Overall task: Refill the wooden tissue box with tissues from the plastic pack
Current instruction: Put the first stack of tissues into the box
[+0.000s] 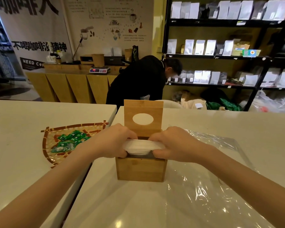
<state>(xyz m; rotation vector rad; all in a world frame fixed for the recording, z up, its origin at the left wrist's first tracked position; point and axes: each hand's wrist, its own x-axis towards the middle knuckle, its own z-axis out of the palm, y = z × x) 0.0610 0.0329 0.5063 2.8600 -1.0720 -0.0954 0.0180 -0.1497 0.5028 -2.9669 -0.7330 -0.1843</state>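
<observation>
My left hand [113,142] and right hand [173,143] have their fingers [161,153] closed on the ends of the tissues [142,145], a soft, light, squashable stack sagging between them over the wooden tissue box [141,170].

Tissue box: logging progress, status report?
Both hands gripping tissue stack over open box. Lid upright. Empty wrap beside. Nothing blocking.

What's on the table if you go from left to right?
Basket of green candies → left hand → tissues in the wooden box → right hand → plastic pack.
</observation>
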